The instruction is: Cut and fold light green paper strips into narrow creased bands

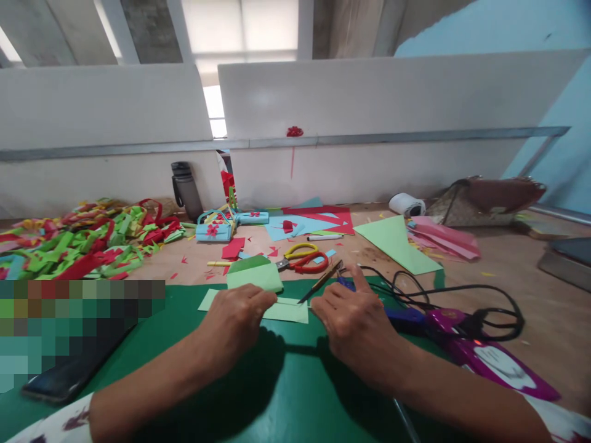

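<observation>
My left hand [241, 320] is closed, its fingers pinched at one end of a thin pale strip [292, 303]. The other end runs to my right hand [351, 320], whose thumb and lower fingers are closed while the index finger points up. Whether the strip is paper or a stick is hard to tell. Below it lies a light green paper piece [289, 314], partly covered by my left hand. A folded green paper piece [255, 277] sits just beyond. Between the hands, a slim pointed tool [319, 283] slants with its tip toward the paper.
Red-and-yellow scissors [307, 258] and a pen [324, 237] lie beyond the hands. A purple glue gun [489, 351] with a looping black cord is at right. Paper scraps [106, 240], a bottle [185, 189], small blue paper bags [213, 231] and a phone [78, 357] stand leftward.
</observation>
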The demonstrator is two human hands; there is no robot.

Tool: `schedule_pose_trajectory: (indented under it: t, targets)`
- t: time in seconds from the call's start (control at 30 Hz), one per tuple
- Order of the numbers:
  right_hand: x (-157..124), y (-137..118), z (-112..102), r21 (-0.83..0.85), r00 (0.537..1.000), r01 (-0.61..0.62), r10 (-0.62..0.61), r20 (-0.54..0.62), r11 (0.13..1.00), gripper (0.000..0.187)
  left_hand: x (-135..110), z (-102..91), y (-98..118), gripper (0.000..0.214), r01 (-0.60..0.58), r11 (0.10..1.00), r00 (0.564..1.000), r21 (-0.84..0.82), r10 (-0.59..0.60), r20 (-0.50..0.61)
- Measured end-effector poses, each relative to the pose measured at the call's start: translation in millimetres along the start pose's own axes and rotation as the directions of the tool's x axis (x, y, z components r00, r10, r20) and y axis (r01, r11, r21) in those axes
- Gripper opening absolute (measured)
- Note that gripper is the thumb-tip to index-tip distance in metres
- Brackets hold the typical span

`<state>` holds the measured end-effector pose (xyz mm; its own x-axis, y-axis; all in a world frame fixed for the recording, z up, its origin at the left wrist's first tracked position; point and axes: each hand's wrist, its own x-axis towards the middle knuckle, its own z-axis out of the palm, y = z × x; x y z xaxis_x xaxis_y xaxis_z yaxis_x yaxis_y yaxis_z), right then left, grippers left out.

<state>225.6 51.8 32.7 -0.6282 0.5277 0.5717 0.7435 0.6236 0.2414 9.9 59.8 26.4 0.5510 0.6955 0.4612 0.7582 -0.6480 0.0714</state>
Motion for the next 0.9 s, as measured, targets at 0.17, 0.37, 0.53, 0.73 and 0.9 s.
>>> schedule_pose_trajectory:
  t: [0.17,0.37,0.53,0.73,0.9]
  targets:
    - [1.7,9.1,-0.3,-0.014,0.997,-0.059,0.060,0.051,0.998,0.030,-2.8,-12.1,-23.6,0.032,0.074,0.997,0.997,-0.019,-0.073,0.034]
    - [6.0,15.5,-3.7,0.047,0.962,-0.152,0.137,0.237,0.987,0.026,-3.4,-25.7,-34.9,0.033,0.123,0.990,0.992,-0.067,-0.122,0.027]
    - [12.3,16.8,-4.3,-0.004,0.903,-0.210,0.195,0.383,0.978,0.029,-2.7,-28.6,-41.5,0.029,0.172,0.977,0.985,-0.128,-0.168,0.042]
    - [16.4,22.6,-2.8,-0.155,0.907,-0.238,0.277,0.318,0.959,0.033,-2.6,-27.8,-57.8,0.026,0.294,0.953,0.956,-0.067,-0.292,0.037]
    - [15.4,27.3,-2.7,-0.288,0.946,-0.182,0.248,0.209,0.940,0.032,-4.3,-27.8,-76.4,0.025,0.396,0.917,0.918,-0.037,-0.397,-0.011]
